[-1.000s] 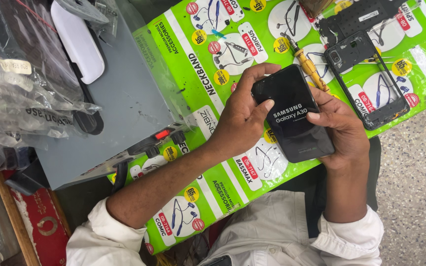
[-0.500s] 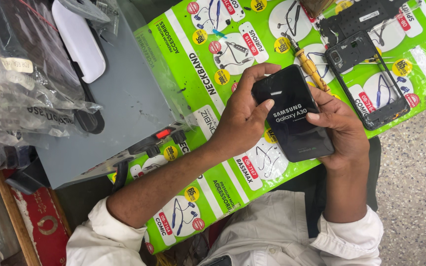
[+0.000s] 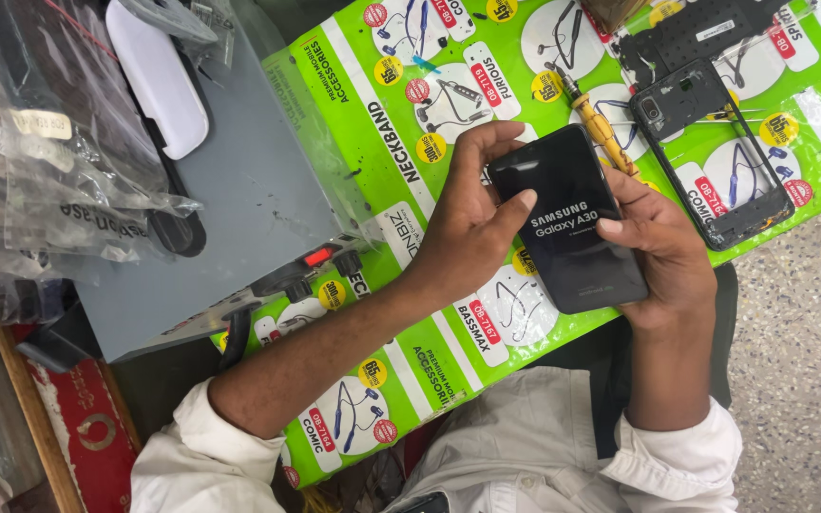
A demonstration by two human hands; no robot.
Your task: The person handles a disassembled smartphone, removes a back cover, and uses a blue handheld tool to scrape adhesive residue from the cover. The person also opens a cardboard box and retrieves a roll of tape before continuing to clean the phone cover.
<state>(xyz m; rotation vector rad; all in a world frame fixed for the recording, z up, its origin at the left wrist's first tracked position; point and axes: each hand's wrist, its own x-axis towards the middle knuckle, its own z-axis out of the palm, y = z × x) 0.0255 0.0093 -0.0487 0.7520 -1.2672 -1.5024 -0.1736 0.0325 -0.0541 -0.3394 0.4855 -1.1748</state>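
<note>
I hold a black smartphone (image 3: 567, 228) with both hands above a bright green printed sheet (image 3: 429, 114) that covers the bench. Its dark screen faces up and shows white start-up lettering. My left hand (image 3: 472, 223) grips the phone's left edge, thumb resting on the glass. My right hand (image 3: 662, 252) cradles the right edge and lower side from beneath. Just beyond the phone lies a yellow-handled screwdriver (image 3: 601, 128), partly hidden behind my fingers.
A black phone frame (image 3: 715, 157) without a screen lies at the right, more dark phone parts (image 3: 696, 33) behind it. A grey box-shaped device (image 3: 239, 218) with a red switch stands at left, a white pad (image 3: 154, 76) and several clear plastic bags (image 3: 40, 171) beside it.
</note>
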